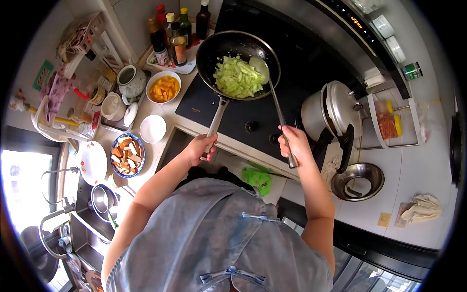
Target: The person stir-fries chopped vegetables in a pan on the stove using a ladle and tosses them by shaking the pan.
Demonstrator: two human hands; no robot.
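A dark wok [209, 53] sits on the black stovetop [194, 104], with a heap of chopped pale green vegetable [237, 77] inside. My left hand [198, 149] is closed round the end of the wok's metal handle [217, 117]. In my right hand [296, 143] is the long handle of a metal ladle [278, 104]. The ladle's bowl rests inside the wok, at the right edge of the green pieces.
Left of the stove are a bowl of orange pieces [164, 88], an empty white bowl [152, 129], a blue-rimmed bowl of brown and white pieces [128, 155] and sauce bottles [178, 46]. To the right stand a pressure cooker [314, 112] and a steel basin [373, 177].
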